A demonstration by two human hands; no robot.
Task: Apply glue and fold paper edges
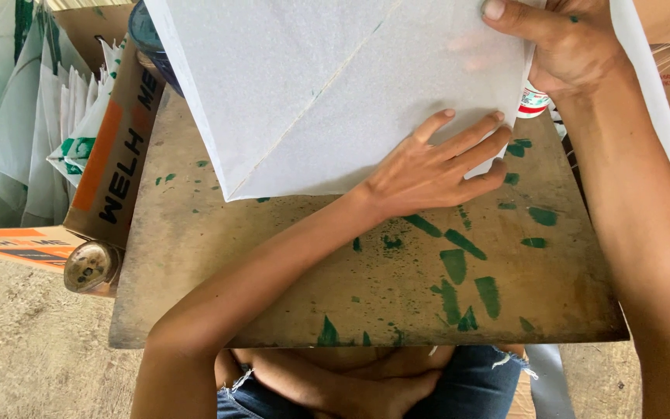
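Fingers of the left hand (436, 167) spread flat, pressing the white paper kite (335, 85) onto the green-stained wooden board (350, 271), while the right hand (568, 46) pinches the kite's right edge near a small red-and-white pot (533, 102).

One white paper sheet (335, 85), one paint-stained wooden board (366, 264), two hands, one cardboard box (118, 155), one small round tin (87, 266)

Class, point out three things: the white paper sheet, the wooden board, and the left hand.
white paper sheet (335, 85), head view, its flat middle.
wooden board (273, 271), head view, bare stained surface.
left hand (428, 167), head view, back of hand.
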